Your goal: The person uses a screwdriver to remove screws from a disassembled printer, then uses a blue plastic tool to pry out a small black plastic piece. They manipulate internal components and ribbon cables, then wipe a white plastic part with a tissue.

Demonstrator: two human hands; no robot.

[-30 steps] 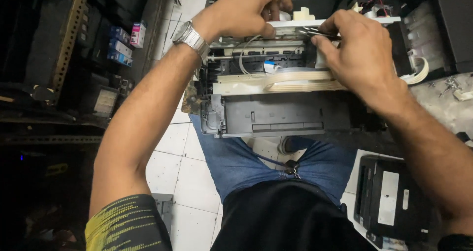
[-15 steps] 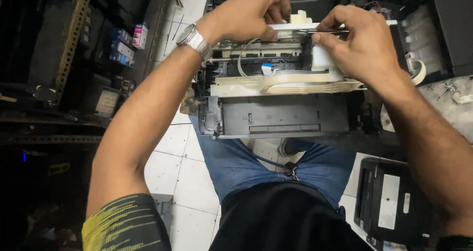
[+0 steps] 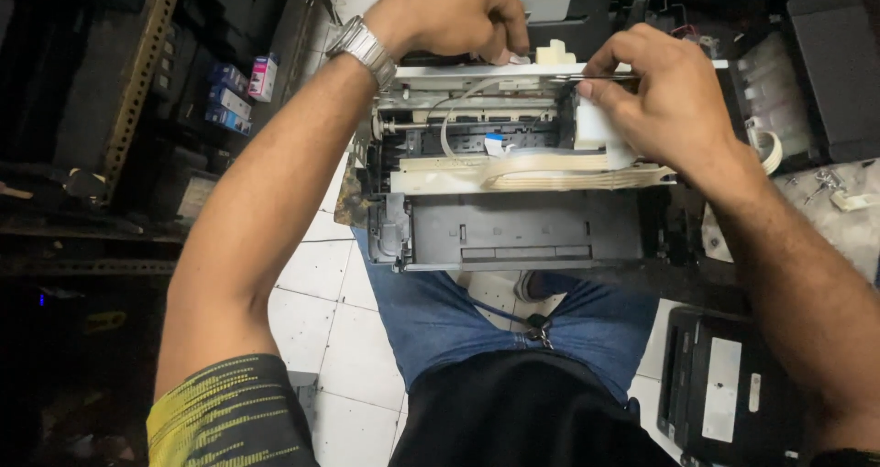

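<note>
Left hand (image 3: 458,13) curled on printer (image 3: 513,219) rail; right hand (image 3: 665,100) pinching white carriage (image 3: 596,128).

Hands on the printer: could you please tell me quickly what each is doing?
Left hand: closed, gripping the printer top rail.
Right hand: closed on the white carriage.
</note>
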